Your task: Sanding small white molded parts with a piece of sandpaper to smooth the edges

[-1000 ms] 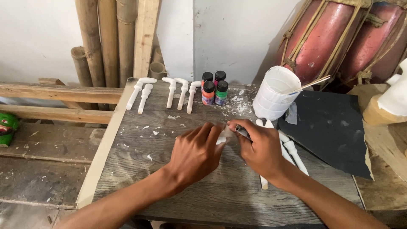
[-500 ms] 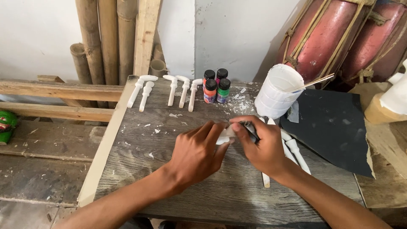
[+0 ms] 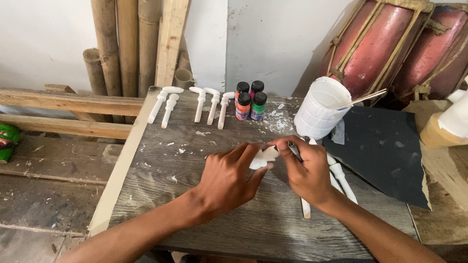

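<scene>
Mid-tabletop [image 3: 195, 160]: left hand [image 3: 229, 178] still pinches white carved piece [image 3: 263, 158]; right hand [image 3: 307, 173], gripping dark tool [image 3: 294, 150], has closed in against it.

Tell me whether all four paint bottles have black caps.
Yes. Each of the four paint bottles behind the hands shows a black cap.
</scene>
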